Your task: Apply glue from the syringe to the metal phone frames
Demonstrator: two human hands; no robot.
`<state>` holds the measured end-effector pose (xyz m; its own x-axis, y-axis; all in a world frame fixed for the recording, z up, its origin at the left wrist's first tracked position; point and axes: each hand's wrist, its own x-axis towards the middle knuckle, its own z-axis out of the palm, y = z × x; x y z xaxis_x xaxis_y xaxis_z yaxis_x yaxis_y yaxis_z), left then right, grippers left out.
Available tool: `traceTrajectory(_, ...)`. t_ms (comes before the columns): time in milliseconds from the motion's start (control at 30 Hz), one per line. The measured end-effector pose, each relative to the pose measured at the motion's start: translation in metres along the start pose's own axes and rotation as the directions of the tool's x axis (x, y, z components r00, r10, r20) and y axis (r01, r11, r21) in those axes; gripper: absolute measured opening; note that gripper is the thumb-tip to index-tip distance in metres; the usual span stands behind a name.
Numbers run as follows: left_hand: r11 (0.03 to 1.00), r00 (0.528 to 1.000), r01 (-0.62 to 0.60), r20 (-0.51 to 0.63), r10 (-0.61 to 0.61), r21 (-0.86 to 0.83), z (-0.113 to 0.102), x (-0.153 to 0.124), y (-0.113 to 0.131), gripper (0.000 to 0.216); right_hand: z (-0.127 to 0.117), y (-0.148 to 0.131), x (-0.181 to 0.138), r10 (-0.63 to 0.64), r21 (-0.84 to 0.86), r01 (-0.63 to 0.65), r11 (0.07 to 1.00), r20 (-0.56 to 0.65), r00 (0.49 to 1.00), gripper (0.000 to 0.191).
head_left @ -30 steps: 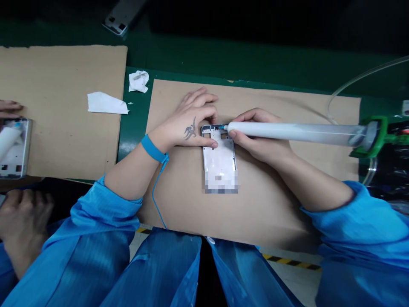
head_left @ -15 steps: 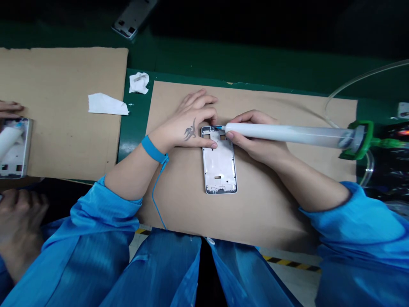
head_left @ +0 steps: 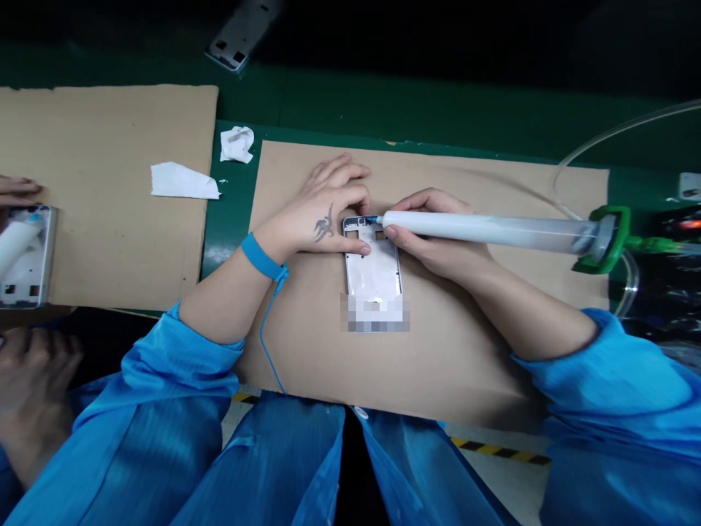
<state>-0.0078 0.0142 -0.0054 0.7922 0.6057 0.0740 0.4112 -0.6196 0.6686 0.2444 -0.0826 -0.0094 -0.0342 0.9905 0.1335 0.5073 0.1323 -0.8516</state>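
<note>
My left hand (head_left: 328, 208), with a dark tattoo on its back, grips the upper part of a silver metal phone frame (head_left: 372, 274) lying on brown cardboard (head_left: 454, 351). My right hand (head_left: 432, 237) holds a large white-filled syringe (head_left: 493, 229) nearly level. Its thin blue tip touches or nearly touches the frame's top edge, close to my left fingers. The syringe's green-capped rear end points right. A pixelated patch hides the frame's lower end.
A clear tube (head_left: 618, 131) curves from the syringe's rear. A blue wrist strap (head_left: 263, 257) trails a cord. Crumpled tissue (head_left: 237, 145) and white paper (head_left: 183, 181) lie near a second cardboard sheet (head_left: 109, 146). At left, a co-worker's hand (head_left: 16, 190) is beside another frame (head_left: 25, 256).
The syringe's rear end and blue tip have shifted slightly left along the frame's top edge. The whole scene has drifted a little with the camera. My left hand stays on the frame.
</note>
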Motion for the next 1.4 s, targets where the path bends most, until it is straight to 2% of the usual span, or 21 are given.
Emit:
traceTrajectory(267,1.0,1.0,0.001,0.0,-0.001,0.008,-0.0001,-0.001,0.0006,0.082,0.0005,0.0007,-0.0005,0.002,0.0,-0.002,1.0,-0.05,0.999,0.025)
traceTrajectory(500,1.0,1.0,-0.008,-0.006,0.008,0.026,0.0018,-0.0019,-0.0028,0.08,0.0019,0.0039,-0.0011,0.012,0.031,-0.011,0.999,-0.023,1.0,0.031)
traceTrajectory(967,0.999,1.0,-0.009,-0.011,0.009,0.037,0.0009,-0.0019,-0.0007,0.08,0.0049,-0.0044,0.0001,-0.011,0.029,0.011,1.0,-0.022,1.0,0.029)
traceTrajectory(1200,0.999,1.0,-0.013,-0.012,0.014,0.041,0.0011,-0.0031,-0.0024,0.073,0.0039,-0.004,-0.0005,0.016,0.032,-0.014,0.999,-0.056,0.998,0.028)
traceTrajectory(1400,0.999,1.0,-0.02,-0.008,0.021,0.048,0.0012,-0.0035,-0.0021,0.075,0.0022,-0.0036,-0.0004,0.011,0.026,-0.011,1.0,-0.032,0.999,0.028)
